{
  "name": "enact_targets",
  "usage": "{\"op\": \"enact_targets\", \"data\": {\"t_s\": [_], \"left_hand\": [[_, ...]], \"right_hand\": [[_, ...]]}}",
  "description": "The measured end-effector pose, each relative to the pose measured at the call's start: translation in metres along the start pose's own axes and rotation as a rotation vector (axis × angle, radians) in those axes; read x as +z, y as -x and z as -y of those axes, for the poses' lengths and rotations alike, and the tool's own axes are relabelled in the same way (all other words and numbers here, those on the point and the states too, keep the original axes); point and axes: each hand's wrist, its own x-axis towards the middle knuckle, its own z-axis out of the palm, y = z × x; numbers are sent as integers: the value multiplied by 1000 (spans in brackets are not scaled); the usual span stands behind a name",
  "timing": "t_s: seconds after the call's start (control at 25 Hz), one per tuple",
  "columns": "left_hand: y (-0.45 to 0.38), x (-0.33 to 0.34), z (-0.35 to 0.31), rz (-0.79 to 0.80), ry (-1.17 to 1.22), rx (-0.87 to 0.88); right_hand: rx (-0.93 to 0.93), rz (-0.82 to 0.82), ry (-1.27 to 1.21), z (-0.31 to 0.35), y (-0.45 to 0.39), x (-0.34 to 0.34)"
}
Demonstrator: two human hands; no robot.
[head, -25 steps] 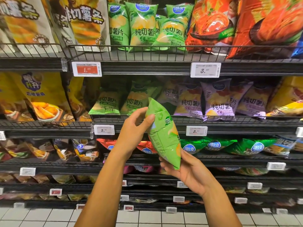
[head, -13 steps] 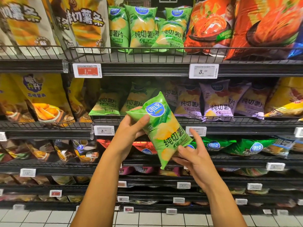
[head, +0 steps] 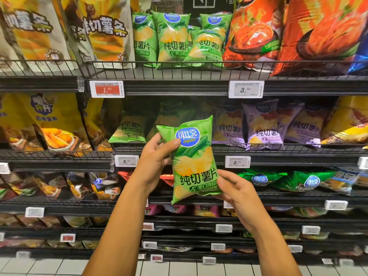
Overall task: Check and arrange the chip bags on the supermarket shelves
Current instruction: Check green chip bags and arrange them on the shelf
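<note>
A person held a green chip bag (head: pixel 194 162) upright in front of supermarket shelves, its printed face turned toward the camera. The left hand (head: pixel 157 156) gripped the bag's upper left corner, thumb pressed across the front beside the blue round logo and fingers curled behind. The right hand (head: pixel 236 189) pinched the lower right corner, thumb on the front and fingers wrapped under the crimped bottom edge. Both bare forearms rose from the bottom of the frame, angled inward toward the bag.

Behind the bag stood black wire-fronted shelves (head: pixel 179 88) in several tiers. On the top tier, matching green bags (head: pixel 173 38) stood upright between tall cream-coloured fry bags (head: pixel 107 32) on the left and large orange bags (head: pixel 298 30) on the right. On the tier directly behind the held bag, more green bags (head: pixel 129 128) leaned at left and purple bags (head: pixel 262 126) at right, with yellow bags (head: pixel 51 120) far left. Lower right, dark green bags (head: pixel 302 180) lay flat. A red price tag (head: pixel 107 89) and a white price tag (head: pixel 246 89) were clipped to the top shelf's edge. Pale floor tiles (head: pixel 179 267) showed along the near edge.
</note>
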Motion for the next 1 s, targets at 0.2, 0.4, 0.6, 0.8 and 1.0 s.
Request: {"op": "enact_targets", "data": {"t_s": [0.2, 0.4, 0.6, 0.8, 1.0], "left_hand": [[1, 4, 1, 13, -14, -8], [0, 3, 2, 33, -37, -17], [-2, 4, 9, -77, -80, -49], [1, 8, 17, -56, -82, -178], [-3, 20, 25, 0, -42, -247]], "right_hand": [[22, 17, 8, -3, 1, -5], [14, 98, -58, -6, -1, -4], [-46, -123, -34, -5, -3, 1], [-193, -420, 214, -6, -7, 13], [-387, -392, 428, -7, -6, 22]]}}
